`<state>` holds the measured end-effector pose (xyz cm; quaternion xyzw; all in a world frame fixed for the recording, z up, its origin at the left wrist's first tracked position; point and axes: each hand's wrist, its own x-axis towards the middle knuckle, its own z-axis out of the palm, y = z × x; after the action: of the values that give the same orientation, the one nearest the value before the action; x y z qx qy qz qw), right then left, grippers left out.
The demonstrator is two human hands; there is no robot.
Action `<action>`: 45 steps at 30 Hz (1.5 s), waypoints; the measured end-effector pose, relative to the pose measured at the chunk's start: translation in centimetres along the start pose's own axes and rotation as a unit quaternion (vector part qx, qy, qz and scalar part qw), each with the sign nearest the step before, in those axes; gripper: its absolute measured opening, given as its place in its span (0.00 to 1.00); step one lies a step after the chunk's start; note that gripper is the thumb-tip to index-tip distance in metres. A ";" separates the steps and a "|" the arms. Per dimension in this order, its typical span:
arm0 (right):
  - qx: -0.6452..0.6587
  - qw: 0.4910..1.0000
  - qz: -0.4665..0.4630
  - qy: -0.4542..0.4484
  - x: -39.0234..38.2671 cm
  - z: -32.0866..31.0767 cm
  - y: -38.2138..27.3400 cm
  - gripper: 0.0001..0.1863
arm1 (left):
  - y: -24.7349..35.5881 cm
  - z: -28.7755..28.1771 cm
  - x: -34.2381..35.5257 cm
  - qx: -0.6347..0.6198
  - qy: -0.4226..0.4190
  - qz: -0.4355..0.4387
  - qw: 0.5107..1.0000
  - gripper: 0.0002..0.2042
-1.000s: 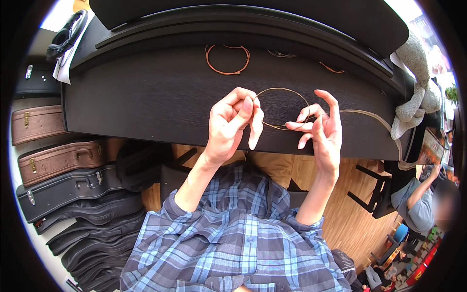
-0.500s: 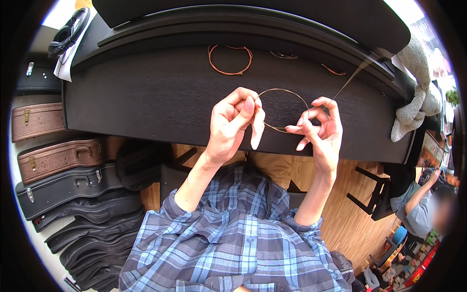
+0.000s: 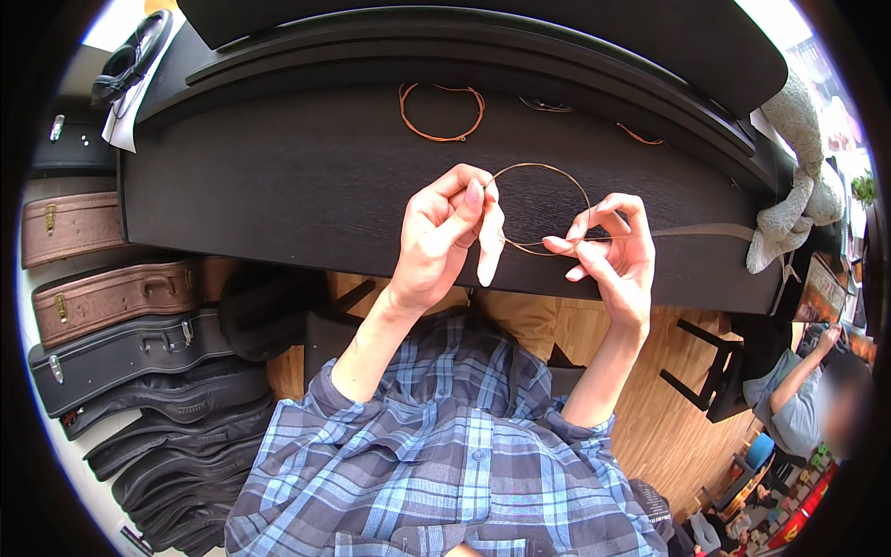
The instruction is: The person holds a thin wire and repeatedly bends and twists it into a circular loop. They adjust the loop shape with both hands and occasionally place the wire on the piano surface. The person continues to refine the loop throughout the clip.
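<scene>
Our left hand (image 3: 444, 237) has a grip on a thin wire (image 3: 541, 206), pinching it between thumb and fingers where the wire crosses itself. Our right hand (image 3: 614, 249) pinches the same wire on the other side, with thumb and first finger closed on it and the other fingers spread out.

The wire is up in the air between our two hands, just above the front part of the dark surface (image 3: 278, 186). It is bent into one round loop. The loop looks neat and closed, so we think the first turn of the coil is done. A long tail (image 3: 705, 230) of the wire runs off to the right from our right hand, flat and blurry, toward the grey soft toy (image 3: 798, 176). That tail is not wound in yet, so we judge a good part of the winding is left.

Farther back on the surface lies an orange wire ring (image 3: 441, 111), all coiled up and touching no hand. It looks finished. Two more small bits of wire lie near the back edge, too small for us to tell much.

On our left, brown and black cases (image 3: 111, 306) lie side by side on the floor. Another person (image 3: 807, 399) is off at the far right, well apart from us.
</scene>
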<state>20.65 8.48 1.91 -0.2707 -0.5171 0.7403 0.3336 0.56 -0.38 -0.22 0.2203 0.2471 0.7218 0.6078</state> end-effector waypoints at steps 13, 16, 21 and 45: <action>-0.011 0.999 0.025 -0.022 -0.4 0.0 -0.3 0.30 | 0.0 0.3 0.0 0.053 -0.001 -0.020 0.998 0.12; -0.021 1.000 0.016 -0.008 -0.5 0.4 -0.3 0.34 | 0.1 0.4 0.1 0.057 0.003 -0.033 0.998 0.12; -0.042 0.999 0.017 0.012 -0.3 0.5 -0.5 0.36 | 0.0 0.5 0.1 0.095 -0.009 -0.035 0.995 0.11; 0.051 0.985 -0.087 0.141 0.3 0.6 0.9 0.30 | -0.1 0.0 0.0 -0.018 0.018 0.061 0.998 0.10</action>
<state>19.85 8.18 1.23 -0.3089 -0.4478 0.6884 0.4797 0.68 -0.39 -0.29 0.2104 0.2310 0.7657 0.5622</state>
